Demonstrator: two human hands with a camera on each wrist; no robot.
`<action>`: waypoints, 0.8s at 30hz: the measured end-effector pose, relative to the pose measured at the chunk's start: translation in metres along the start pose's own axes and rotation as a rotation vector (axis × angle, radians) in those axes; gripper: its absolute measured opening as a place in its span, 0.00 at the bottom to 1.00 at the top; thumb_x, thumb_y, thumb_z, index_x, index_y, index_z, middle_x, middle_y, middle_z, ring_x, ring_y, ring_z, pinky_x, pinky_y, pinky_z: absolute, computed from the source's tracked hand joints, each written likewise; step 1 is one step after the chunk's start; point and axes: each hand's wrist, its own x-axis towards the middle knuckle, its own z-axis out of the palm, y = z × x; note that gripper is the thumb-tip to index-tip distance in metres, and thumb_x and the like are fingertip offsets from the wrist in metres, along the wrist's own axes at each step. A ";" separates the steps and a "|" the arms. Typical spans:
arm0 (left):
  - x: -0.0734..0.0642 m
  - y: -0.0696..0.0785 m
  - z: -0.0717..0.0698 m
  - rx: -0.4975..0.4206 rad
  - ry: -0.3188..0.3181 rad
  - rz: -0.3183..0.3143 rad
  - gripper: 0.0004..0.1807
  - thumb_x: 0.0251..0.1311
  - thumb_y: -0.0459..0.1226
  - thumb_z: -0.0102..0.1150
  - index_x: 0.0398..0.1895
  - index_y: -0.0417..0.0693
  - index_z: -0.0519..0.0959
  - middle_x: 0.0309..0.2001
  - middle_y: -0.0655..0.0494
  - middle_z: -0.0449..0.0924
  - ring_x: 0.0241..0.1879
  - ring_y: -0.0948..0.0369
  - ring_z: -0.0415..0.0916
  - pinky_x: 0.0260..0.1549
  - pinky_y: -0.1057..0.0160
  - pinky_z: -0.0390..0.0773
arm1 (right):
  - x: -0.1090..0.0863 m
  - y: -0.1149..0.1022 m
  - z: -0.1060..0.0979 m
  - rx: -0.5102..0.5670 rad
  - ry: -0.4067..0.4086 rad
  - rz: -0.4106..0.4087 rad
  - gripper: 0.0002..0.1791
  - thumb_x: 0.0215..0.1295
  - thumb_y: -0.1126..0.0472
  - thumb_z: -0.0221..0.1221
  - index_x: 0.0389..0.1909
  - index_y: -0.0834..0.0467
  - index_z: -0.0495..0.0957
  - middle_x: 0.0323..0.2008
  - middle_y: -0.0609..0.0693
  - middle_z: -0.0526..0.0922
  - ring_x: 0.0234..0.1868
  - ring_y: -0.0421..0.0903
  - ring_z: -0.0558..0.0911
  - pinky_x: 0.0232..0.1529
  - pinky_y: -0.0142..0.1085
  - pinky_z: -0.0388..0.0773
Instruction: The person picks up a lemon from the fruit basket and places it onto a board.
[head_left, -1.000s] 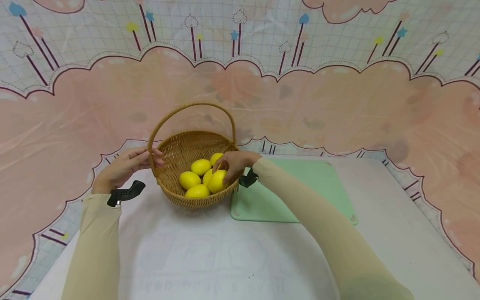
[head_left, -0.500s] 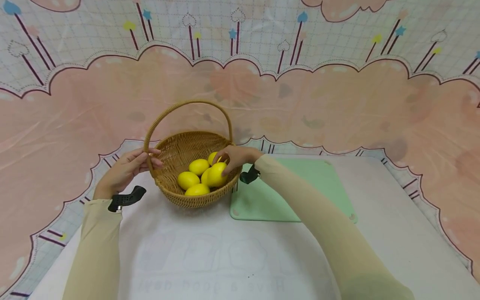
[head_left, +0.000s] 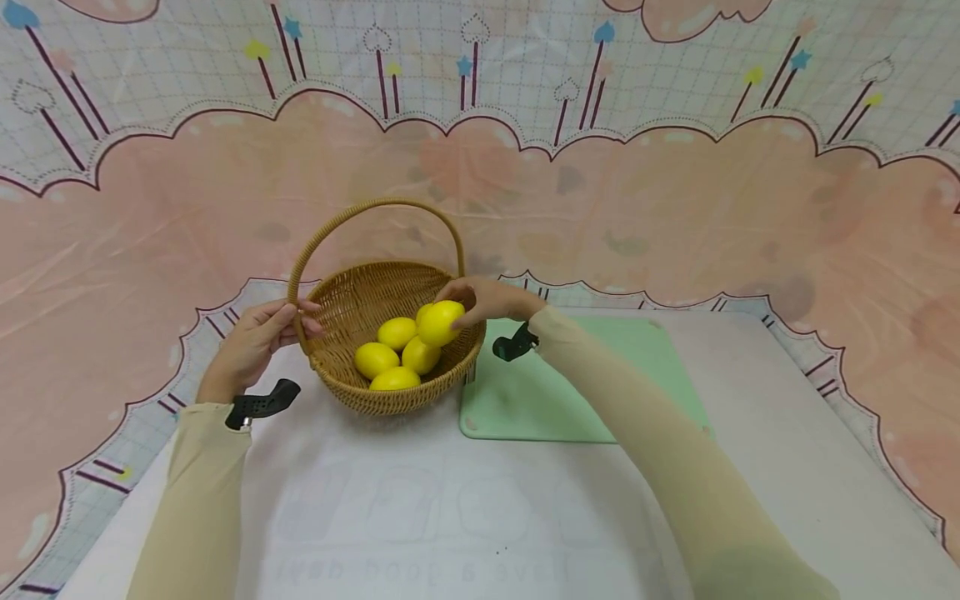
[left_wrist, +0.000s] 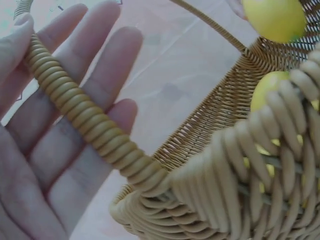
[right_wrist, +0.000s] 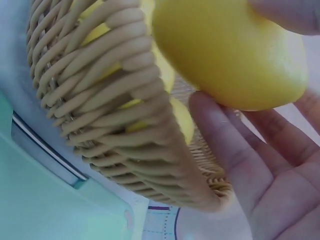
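Observation:
A wicker basket with a tall arched handle stands at the left of the table, several lemons lying in it. At the left base of the handle, my left hand grips it, thumb on one side and fingers behind. Between the thumb and fingers of my right hand is a lemon. This lemon is raised over the basket's right side, above the others. In the head view it partly hides another lemon behind it.
A light green cutting board lies flat just right of the basket, partly under my right forearm. A patterned cloth hangs behind the white table.
My right hand has lifted its lemon up and slightly right, off the pile, uncovering the lemon below. The basket shifted slightly left early on, with my left hand still on its handle.

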 end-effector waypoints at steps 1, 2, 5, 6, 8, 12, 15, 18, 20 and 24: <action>0.000 -0.001 0.001 -0.002 0.011 0.006 0.17 0.72 0.36 0.38 0.42 0.52 0.81 0.33 0.61 0.85 0.37 0.68 0.83 0.41 0.74 0.80 | -0.002 0.001 -0.001 0.018 0.010 -0.015 0.26 0.58 0.66 0.61 0.59 0.60 0.69 0.59 0.56 0.73 0.54 0.49 0.77 0.55 0.36 0.76; 0.000 -0.001 0.002 -0.002 0.022 0.009 0.17 0.72 0.35 0.38 0.42 0.52 0.81 0.32 0.61 0.86 0.37 0.68 0.83 0.40 0.74 0.80 | -0.004 0.001 -0.003 0.037 0.021 -0.025 0.26 0.59 0.66 0.61 0.59 0.60 0.69 0.60 0.56 0.73 0.54 0.49 0.76 0.56 0.36 0.76; 0.000 -0.001 0.004 0.001 0.048 0.015 0.17 0.71 0.35 0.39 0.41 0.51 0.82 0.33 0.61 0.86 0.37 0.68 0.83 0.40 0.74 0.80 | -0.012 0.004 -0.008 0.074 0.055 -0.047 0.26 0.59 0.66 0.60 0.60 0.60 0.68 0.60 0.56 0.72 0.55 0.49 0.76 0.56 0.37 0.76; 0.000 -0.001 0.005 0.005 0.054 0.018 0.16 0.71 0.34 0.40 0.41 0.50 0.82 0.34 0.61 0.86 0.37 0.68 0.84 0.41 0.74 0.80 | -0.015 0.005 -0.011 0.080 0.065 -0.048 0.26 0.59 0.65 0.60 0.60 0.59 0.68 0.60 0.55 0.72 0.55 0.49 0.76 0.57 0.37 0.75; 0.000 0.000 0.006 0.017 0.068 0.024 0.16 0.71 0.34 0.41 0.42 0.48 0.82 0.35 0.61 0.86 0.37 0.68 0.84 0.41 0.74 0.80 | -0.022 0.007 -0.015 0.087 0.087 -0.056 0.26 0.59 0.64 0.60 0.60 0.59 0.68 0.60 0.55 0.73 0.55 0.49 0.76 0.57 0.38 0.75; -0.002 0.005 0.005 0.070 0.093 0.022 0.14 0.70 0.33 0.43 0.43 0.44 0.81 0.37 0.62 0.86 0.37 0.68 0.84 0.40 0.73 0.80 | -0.035 0.013 -0.026 0.118 0.118 -0.077 0.27 0.59 0.65 0.60 0.60 0.60 0.68 0.59 0.56 0.73 0.55 0.48 0.75 0.57 0.38 0.75; -0.004 0.008 0.002 0.147 0.098 0.004 0.14 0.70 0.34 0.44 0.43 0.44 0.81 0.35 0.65 0.86 0.37 0.70 0.84 0.40 0.75 0.80 | -0.043 0.019 -0.033 0.147 0.134 -0.102 0.26 0.60 0.66 0.60 0.60 0.60 0.68 0.58 0.57 0.74 0.52 0.48 0.76 0.55 0.39 0.76; -0.004 0.011 0.000 0.201 0.082 -0.008 0.14 0.70 0.34 0.43 0.43 0.43 0.81 0.35 0.66 0.86 0.37 0.70 0.83 0.40 0.76 0.79 | -0.052 0.025 -0.040 0.160 0.155 -0.111 0.25 0.60 0.66 0.60 0.59 0.61 0.69 0.56 0.56 0.76 0.51 0.47 0.77 0.54 0.39 0.77; -0.003 0.012 0.000 0.216 0.072 -0.010 0.14 0.70 0.34 0.43 0.43 0.42 0.81 0.35 0.66 0.86 0.37 0.70 0.83 0.40 0.76 0.79 | -0.059 0.028 -0.044 0.157 0.178 -0.102 0.26 0.60 0.66 0.60 0.60 0.61 0.69 0.55 0.56 0.76 0.51 0.46 0.77 0.53 0.38 0.77; -0.001 0.013 0.000 0.222 0.073 -0.015 0.14 0.71 0.35 0.42 0.42 0.44 0.81 0.34 0.66 0.86 0.37 0.71 0.83 0.40 0.76 0.79 | -0.072 0.035 -0.051 0.150 0.225 -0.068 0.28 0.60 0.63 0.61 0.61 0.61 0.67 0.56 0.57 0.75 0.51 0.46 0.76 0.53 0.35 0.76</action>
